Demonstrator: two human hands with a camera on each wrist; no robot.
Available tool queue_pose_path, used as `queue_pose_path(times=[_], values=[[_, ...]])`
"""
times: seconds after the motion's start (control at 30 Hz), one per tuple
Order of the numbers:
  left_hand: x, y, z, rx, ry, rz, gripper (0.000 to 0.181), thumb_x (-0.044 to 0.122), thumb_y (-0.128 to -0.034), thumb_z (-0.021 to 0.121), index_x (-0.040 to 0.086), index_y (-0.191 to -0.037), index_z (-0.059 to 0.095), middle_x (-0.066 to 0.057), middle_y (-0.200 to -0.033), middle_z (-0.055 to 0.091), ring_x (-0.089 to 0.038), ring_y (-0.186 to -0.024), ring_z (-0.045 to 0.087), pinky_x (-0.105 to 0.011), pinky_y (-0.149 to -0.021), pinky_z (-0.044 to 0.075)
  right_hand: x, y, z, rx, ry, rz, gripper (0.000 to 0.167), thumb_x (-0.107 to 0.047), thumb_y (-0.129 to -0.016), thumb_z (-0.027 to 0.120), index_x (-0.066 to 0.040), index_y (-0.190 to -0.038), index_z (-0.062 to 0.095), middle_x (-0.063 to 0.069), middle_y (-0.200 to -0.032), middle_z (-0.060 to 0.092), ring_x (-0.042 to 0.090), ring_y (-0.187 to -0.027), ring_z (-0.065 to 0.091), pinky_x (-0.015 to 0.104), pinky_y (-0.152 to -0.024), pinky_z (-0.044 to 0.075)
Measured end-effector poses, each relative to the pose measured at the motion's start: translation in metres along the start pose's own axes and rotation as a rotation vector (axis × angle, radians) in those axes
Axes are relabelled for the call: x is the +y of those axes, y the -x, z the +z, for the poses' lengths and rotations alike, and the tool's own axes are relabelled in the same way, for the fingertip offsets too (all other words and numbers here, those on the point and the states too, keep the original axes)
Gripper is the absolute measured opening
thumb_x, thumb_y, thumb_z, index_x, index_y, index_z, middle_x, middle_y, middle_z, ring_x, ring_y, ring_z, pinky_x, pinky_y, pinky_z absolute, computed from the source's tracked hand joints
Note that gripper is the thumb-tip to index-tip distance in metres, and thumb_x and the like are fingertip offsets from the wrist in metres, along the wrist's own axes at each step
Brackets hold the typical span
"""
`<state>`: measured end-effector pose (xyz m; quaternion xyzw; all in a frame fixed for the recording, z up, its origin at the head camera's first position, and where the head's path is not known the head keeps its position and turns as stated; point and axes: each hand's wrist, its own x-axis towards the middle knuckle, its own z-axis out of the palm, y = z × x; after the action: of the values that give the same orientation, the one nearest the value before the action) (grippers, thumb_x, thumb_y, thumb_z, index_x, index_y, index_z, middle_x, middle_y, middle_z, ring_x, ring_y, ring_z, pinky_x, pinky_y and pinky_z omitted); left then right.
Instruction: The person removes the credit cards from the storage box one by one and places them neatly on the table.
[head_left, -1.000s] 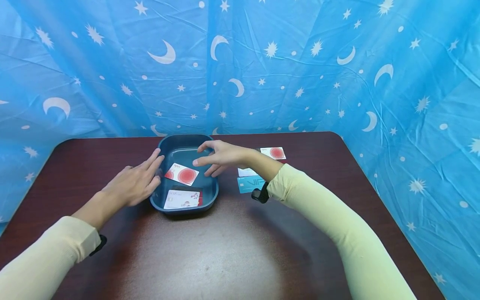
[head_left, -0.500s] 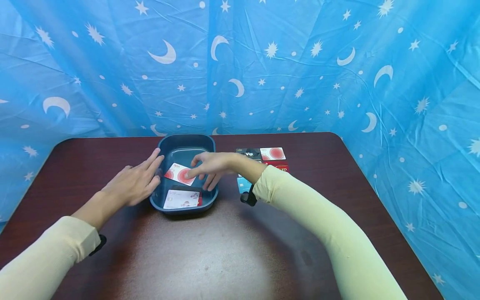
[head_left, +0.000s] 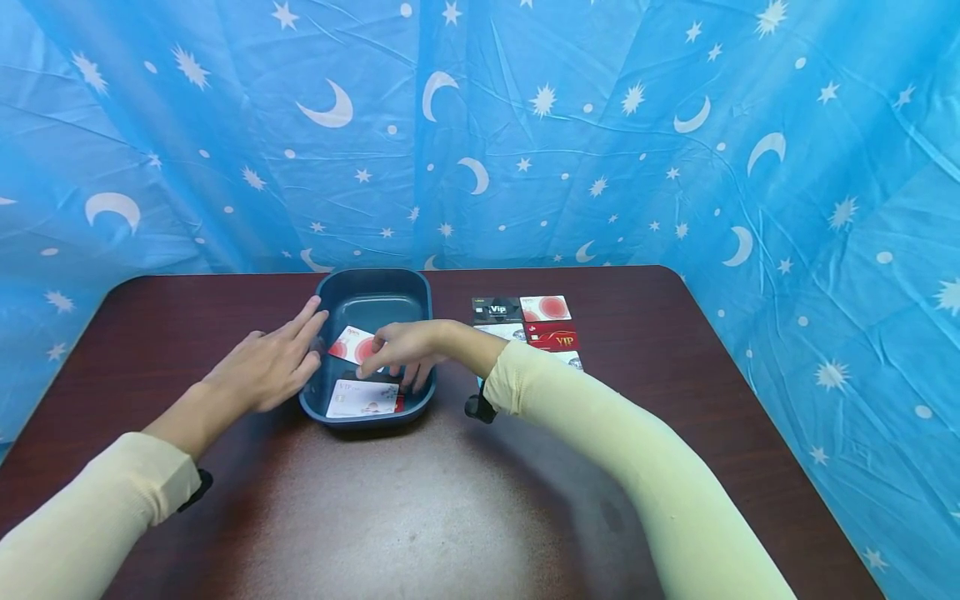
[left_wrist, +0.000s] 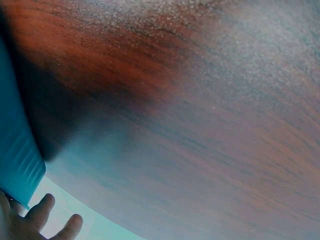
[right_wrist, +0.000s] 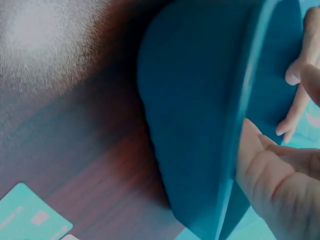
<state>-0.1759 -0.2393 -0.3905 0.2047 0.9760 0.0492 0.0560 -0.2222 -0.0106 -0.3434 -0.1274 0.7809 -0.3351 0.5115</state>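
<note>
A dark blue bin [head_left: 375,310] holds a white card with red circles [head_left: 348,343] and, nearer its front, a white VIP card [head_left: 358,398] lying over a dark card and a red one. My left hand [head_left: 266,367] rests with spread fingers on the bin's left rim; in the left wrist view its fingers [left_wrist: 47,220] touch the bin [left_wrist: 17,150]. Inside the bin, my right hand [head_left: 408,348] reaches down over the cards, thumb and fingers apart and slightly bent. The right wrist view has this hand [right_wrist: 280,180] across the bin's rim [right_wrist: 235,125], its fingertips partly hidden.
Right of the bin, cards lie in rows on the table: a black Vip card [head_left: 497,310], a white one with red circles [head_left: 546,308], a red VIP card [head_left: 553,337] and white ones, partly behind the right forearm. A blue star-patterned curtain [head_left: 480,125] hangs behind.
My right hand has moved down and toward the bin's front, from above the circle card to the dark card's area. More table cards have come into view. My left hand has stayed put.
</note>
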Motion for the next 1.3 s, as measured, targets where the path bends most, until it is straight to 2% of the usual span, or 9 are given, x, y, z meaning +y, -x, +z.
queue_pose_path(times=[0.37, 0.6, 0.83, 1.1, 1.3], values=[[0.000, 0.000, 0.001, 0.014, 0.007, 0.003, 0.063, 0.029, -0.1020, 0.037, -0.004, -0.154, 0.026, -0.024, -0.162, 0.016, -0.046, -0.132, 0.047, -0.069, -0.097, 0.041, -0.010, -0.006, 0.009, 0.010, 0.042, 0.015, 0.051, -0.038, -0.098, 0.061, -0.010, -0.136, 0.042, 0.020, -0.125, 0.056, 0.038, -0.107, 0.065, 0.048, -0.088, 0.056], [0.000, 0.001, 0.001, 0.012, 0.010, -0.003, 0.063, 0.029, -0.1021, 0.037, -0.004, -0.154, 0.026, -0.024, -0.162, 0.015, -0.046, -0.133, 0.046, -0.068, -0.097, 0.041, -0.016, -0.007, 0.012, 0.056, 0.033, 0.054, 0.057, -0.038, -0.098, 0.059, -0.009, -0.143, 0.039, 0.020, -0.125, 0.055, 0.039, -0.110, 0.064, 0.051, -0.090, 0.055], [0.001, -0.001, 0.000, -0.006, 0.010, -0.015, 0.063, 0.030, -0.1025, 0.037, -0.003, -0.154, 0.025, -0.024, -0.163, 0.015, -0.046, -0.135, 0.042, -0.071, -0.099, 0.037, -0.021, -0.007, 0.011, 0.116, 0.039, 0.132, 0.064, -0.040, -0.097, 0.060, -0.012, -0.149, 0.035, 0.020, -0.124, 0.058, 0.037, -0.112, 0.062, 0.051, -0.090, 0.055], [0.001, 0.000, 0.000, -0.006, 0.009, -0.009, 0.063, 0.031, -0.1027, 0.036, -0.003, -0.155, 0.025, -0.023, -0.163, 0.014, -0.046, -0.136, 0.041, -0.070, -0.099, 0.038, -0.024, -0.010, 0.013, 0.109, 0.020, 0.099, 0.063, -0.040, -0.098, 0.059, -0.012, -0.149, 0.035, 0.020, -0.127, 0.057, 0.040, -0.107, 0.064, 0.050, -0.090, 0.055], [0.001, 0.000, 0.000, -0.007, 0.008, -0.012, 0.063, 0.030, -0.1024, 0.036, -0.003, -0.155, 0.025, -0.023, -0.163, 0.014, -0.046, -0.136, 0.041, -0.071, -0.099, 0.037, -0.027, -0.012, 0.016, 0.141, 0.018, 0.096, 0.061, -0.039, -0.097, 0.060, -0.009, -0.146, 0.038, 0.018, -0.125, 0.057, 0.038, -0.108, 0.064, 0.047, -0.087, 0.056]])
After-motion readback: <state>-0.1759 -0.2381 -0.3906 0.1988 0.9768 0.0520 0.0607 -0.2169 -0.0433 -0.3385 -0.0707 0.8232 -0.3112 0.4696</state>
